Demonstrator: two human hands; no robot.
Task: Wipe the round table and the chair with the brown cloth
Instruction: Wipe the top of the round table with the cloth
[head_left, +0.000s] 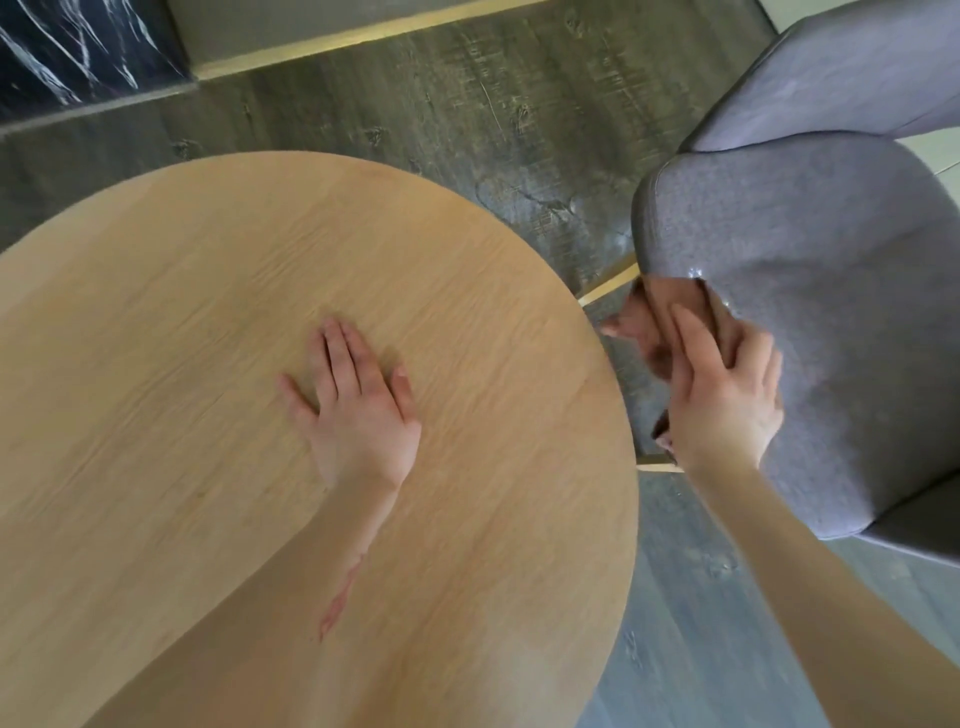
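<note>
- Head view: the right hand (722, 395) is holding the brown cloth (670, 317) in the middle right of the frame, pressing it onto the near edge of the grey chair (810, 291) seat.
- Its fingers are curling round the cloth, and one long finger is lying across the top of it.
- The left hand (353, 400) is lying flat on the round table (182, 312) in the middle of the frame, fingers straight and close together, holding nothing.
- I think the chair is being wiped now.
- To do it well, the hand should be pushing the cloth flat on the seat, going in long rows from the near edge up to the back, so no spot is missed.
- The left hand on the table is helping the person lean over without wobbling.
- The cloth is looking blurry and bunched up, with part of it hanging over the seat edge beside the table rim.
- The chair is looking soft and bumpy, with little shiny spots near the cloth, maybe wet.
- The table top is looking like light wood, smooth and bare.
</note>
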